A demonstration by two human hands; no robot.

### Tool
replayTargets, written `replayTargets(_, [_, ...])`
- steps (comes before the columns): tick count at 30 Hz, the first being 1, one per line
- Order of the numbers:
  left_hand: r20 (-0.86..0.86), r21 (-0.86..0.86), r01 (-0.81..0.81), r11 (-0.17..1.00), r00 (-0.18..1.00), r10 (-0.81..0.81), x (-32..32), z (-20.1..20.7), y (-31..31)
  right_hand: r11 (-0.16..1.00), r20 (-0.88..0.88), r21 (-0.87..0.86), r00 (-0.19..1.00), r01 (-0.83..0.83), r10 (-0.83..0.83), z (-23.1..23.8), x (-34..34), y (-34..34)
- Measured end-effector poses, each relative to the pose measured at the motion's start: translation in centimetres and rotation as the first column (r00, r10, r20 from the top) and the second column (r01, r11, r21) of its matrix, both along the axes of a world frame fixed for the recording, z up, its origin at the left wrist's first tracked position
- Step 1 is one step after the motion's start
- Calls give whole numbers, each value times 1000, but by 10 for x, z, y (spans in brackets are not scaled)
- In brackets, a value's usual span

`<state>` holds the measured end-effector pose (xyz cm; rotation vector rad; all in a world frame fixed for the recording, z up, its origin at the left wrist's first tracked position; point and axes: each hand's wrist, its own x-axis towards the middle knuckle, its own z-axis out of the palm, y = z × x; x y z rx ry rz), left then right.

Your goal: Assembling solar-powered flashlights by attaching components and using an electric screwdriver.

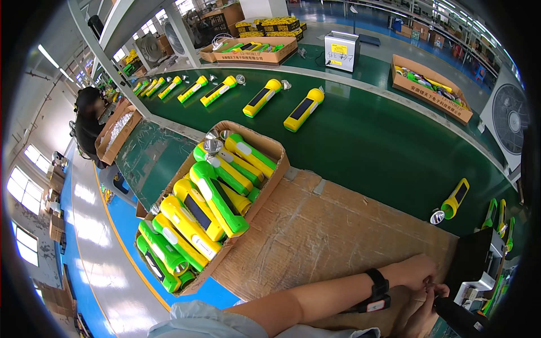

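Observation:
My left hand (418, 271), at the end of a forearm with a black wristband, reaches to the right edge of the cardboard sheet. Its fingers are curled together. Just below, my right hand (426, 303) has its fingers pinched close to the left ones; whatever the two hands hold is too small or hidden to name. A black rounded object (455, 313) lies right beside the right fingers. Next to both hands stands a black and silver device (479, 265). Beyond it on the green belt rests a yellow-green flashlight (455, 200) with a loose reflector head.
A cardboard box (277, 169) full of yellow and green flashlights stands at the left of the cardboard sheet (332, 236). Several flashlights lie along the green conveyor belt (360, 135). Farther off are a parts box (431, 93), a fan (510, 115) and a person (90, 127).

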<state>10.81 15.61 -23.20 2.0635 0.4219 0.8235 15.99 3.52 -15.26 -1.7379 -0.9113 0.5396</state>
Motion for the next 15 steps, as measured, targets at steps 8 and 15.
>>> replayTargets(8, [20,-22,-30,999,999,30,-6,-1,0,903,-601,365,798,228,41,-38,19,2])
replayTargets(15, [-13,-50,0,999,1000,-1,-11,10,-3,914,-658,315,753,256,16,-20,8,-1])
